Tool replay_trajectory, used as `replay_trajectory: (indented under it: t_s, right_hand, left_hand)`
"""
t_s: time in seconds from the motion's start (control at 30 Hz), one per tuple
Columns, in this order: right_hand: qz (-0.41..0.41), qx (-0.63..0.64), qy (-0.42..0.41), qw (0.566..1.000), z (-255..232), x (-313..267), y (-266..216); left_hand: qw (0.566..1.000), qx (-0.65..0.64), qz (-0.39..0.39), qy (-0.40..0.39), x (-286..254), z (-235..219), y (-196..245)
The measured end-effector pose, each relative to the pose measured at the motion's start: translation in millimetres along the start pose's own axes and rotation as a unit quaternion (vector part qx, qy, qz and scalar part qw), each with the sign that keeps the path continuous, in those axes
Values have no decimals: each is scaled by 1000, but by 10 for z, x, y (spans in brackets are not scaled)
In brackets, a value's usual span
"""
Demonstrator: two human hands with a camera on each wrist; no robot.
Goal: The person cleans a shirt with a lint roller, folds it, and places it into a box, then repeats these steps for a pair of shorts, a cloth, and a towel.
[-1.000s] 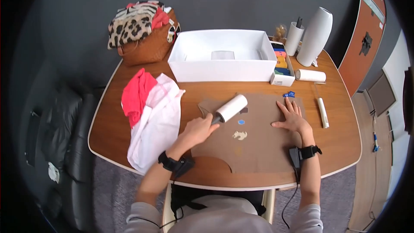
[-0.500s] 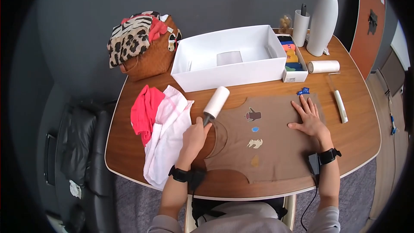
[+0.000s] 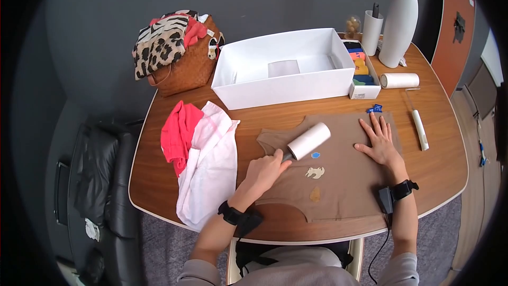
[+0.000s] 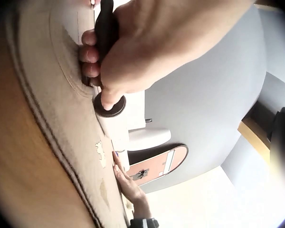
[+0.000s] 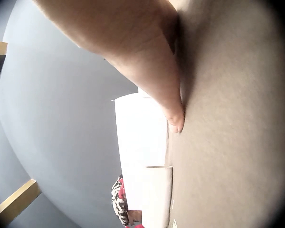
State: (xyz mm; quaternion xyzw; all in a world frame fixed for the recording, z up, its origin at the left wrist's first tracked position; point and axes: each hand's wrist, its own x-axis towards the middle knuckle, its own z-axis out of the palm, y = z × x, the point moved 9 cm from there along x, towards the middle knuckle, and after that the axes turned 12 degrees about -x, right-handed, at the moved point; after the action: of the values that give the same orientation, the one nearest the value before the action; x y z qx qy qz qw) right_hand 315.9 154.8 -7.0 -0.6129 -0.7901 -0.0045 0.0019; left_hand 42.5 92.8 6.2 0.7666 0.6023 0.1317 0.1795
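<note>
A brown sleeveless shirt (image 3: 344,193) lies spread on the table, with a blue print, a cream animal print and a tan print on its front. My left hand (image 3: 262,175) grips the dark handle (image 4: 104,31) of a lint roller (image 3: 309,141), fingers curled round it and thumb at the roller's end. The white roll lies over the shirt's chest and hides the topmost print. With fingers spread, my right hand (image 3: 382,145) rests flat on the shirt near its hem, close to a small blue tag (image 3: 374,108). In the right wrist view the roll (image 5: 156,197) shows beyond the thumb.
Pink and white clothes (image 3: 209,164) lie to the left, before a brown bag (image 3: 185,77) topped with patterned cloth. Behind the shirt stands a white box (image 3: 283,92), with a small box of folded cloths (image 3: 365,92) beside it. A spare roll (image 3: 400,80), roller handle (image 3: 419,130) and vase (image 3: 398,29) stand right.
The left hand first drew the lint roller left, up off the prints toward the neckline, then brought it back right over the chest. The right hand stays flat on the shirt.
</note>
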Motion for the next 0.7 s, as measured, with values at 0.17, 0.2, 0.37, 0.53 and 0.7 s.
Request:
replay_trajectory:
  t_s: [0.17,0.2,0.37,0.53,0.7]
  right_hand:
    - [-3,6,-2,1000,-4,1,7]
    - [-4,7,-2,1000,-3,-1,9]
    - [-5,11,3,1000,8,0,19]
    - [-9,8,8,1000,14,-13,33]
    - [-15,5,20,1000,1,-27,38]
  left_hand:
    - [993,-10,-94,75,73,-144,-383]
    - [991,-15,-96,88,66,-180,-399]
    - [996,-50,-15,79,3,-264,-29]
    - [997,-40,62,-28,0,81,433]
    - [1000,2,1,-27,133,147,254]
